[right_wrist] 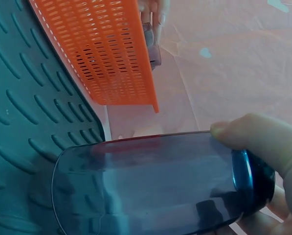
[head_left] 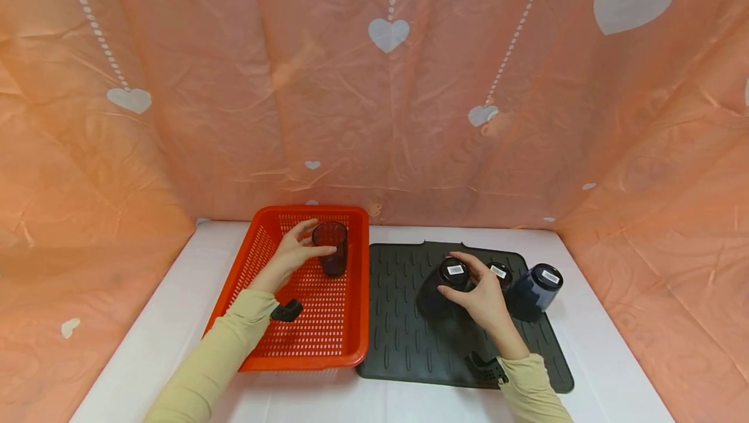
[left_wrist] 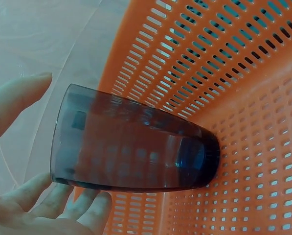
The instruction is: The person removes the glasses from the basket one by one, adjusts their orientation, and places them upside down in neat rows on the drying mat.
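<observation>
Inside the orange-red plastic basket [head_left: 362,293] a dark tinted drinking glass [head_left: 335,259] stands mouth up. My left hand [head_left: 290,253] is spread around its rim; in the left wrist view the thumb is apart from the glass [left_wrist: 131,142], and the fingers lie along its other side. On the dark grey drying mat [head_left: 398,338], a second tinted glass [head_left: 434,294] is mouth down. Near its base, my right hand [head_left: 487,298] grips this glass between thumb and fingers, seen closely in the right wrist view, where its rim is at the mat.
Two more upside-down tinted glasses, one partly hidden behind my right hand [head_left: 499,272] and one farther right [head_left: 534,293], stand on the mat. Basket and mat lie side by side on a white table [head_left: 170,319]. A peach curtain [head_left: 328,98] with hearts encloses the back and sides.
</observation>
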Demonstrator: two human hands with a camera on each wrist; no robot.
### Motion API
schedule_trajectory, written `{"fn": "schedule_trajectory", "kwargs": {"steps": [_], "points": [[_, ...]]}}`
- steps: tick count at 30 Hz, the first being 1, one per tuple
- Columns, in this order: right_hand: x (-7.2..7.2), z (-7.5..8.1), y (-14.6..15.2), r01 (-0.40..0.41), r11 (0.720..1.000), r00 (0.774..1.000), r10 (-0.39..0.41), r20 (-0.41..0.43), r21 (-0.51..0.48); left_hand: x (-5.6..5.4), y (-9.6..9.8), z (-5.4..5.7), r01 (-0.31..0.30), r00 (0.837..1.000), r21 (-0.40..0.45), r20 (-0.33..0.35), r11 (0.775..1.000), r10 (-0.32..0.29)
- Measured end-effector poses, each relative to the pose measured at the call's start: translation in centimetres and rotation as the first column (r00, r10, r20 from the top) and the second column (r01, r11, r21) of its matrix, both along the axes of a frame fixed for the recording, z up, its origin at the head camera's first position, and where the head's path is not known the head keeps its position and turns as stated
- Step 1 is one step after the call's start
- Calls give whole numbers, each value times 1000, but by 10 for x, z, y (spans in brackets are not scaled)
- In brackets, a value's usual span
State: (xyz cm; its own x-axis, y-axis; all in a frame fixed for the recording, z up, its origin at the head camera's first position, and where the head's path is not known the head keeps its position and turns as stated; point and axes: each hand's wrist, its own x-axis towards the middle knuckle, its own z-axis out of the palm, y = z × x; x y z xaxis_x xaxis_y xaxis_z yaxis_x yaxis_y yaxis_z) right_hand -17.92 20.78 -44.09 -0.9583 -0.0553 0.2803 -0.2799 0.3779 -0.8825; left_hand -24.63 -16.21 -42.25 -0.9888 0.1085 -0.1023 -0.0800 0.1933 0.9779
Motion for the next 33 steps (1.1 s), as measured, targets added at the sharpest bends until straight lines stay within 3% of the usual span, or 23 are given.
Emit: {"fn": "schedule_trajectory", "kwargs": {"steps": [8, 13, 17, 24, 33], "points": [[15, 26, -15, 7, 1000, 1000, -7, -1, 26, -1, 0, -2, -3, 1000, -19, -6, 1000, 3], [15, 28, -17, 12, 999, 1000, -12, -7, 38, -2, 0, -3, -7, 1000, -27, -14, 1000, 7], [11, 22, -16, 2, 999, 1000, -1, -18, 54, -2, 2, -3, -8, 1000, -31, -24, 999, 7], [-10, -9, -6, 0, 999, 1000, 1, -12, 50, -4, 4, -6, -11, 1000, -18, -24, 1000, 11], [-17, -16, -7, -34, 997, 999, 36, -28, 65, -5, 5, -6, -12, 999, -16, -32, 1000, 11]]}}
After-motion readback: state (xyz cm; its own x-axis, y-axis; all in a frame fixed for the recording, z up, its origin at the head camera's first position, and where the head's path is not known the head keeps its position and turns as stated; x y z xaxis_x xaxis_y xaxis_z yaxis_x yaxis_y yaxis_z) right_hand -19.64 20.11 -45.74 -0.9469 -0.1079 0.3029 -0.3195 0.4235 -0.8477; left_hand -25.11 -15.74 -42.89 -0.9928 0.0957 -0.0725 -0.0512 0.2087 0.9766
